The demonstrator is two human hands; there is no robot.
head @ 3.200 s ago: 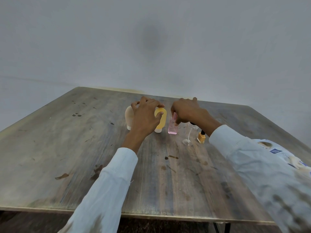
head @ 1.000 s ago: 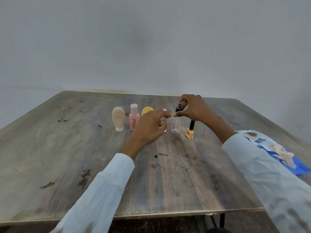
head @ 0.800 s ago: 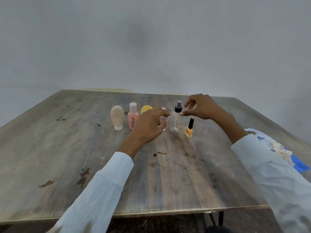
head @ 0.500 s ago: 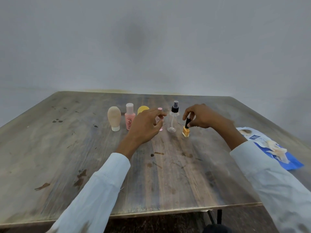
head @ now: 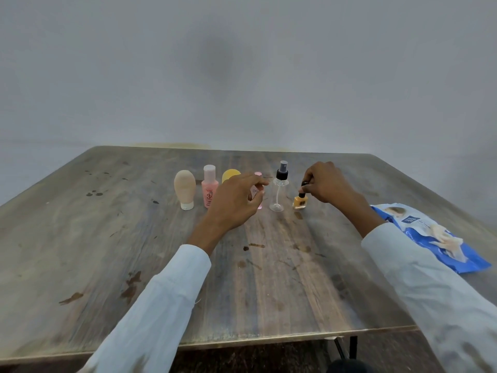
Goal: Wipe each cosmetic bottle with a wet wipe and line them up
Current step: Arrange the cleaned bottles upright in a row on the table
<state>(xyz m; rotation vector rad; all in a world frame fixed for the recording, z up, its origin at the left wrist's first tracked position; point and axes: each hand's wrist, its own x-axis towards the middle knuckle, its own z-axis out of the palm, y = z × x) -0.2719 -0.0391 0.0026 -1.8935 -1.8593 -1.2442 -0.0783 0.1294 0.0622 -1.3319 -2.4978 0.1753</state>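
My right hand (head: 326, 185) pinches the upright nail polish bottle (head: 300, 201) by its cap, directly below my fingertips, left hand (head: 238, 201) loose and empty

Right hand (head: 326, 184) pinches nail polish (head: 300, 201) cap; bottles in row.

Worn, stained matt wood table (head: 134, 238); clear glossy plastic spray bottle (head: 278, 195) on it; glossy blue film wipes pack (head: 441, 238) at right.
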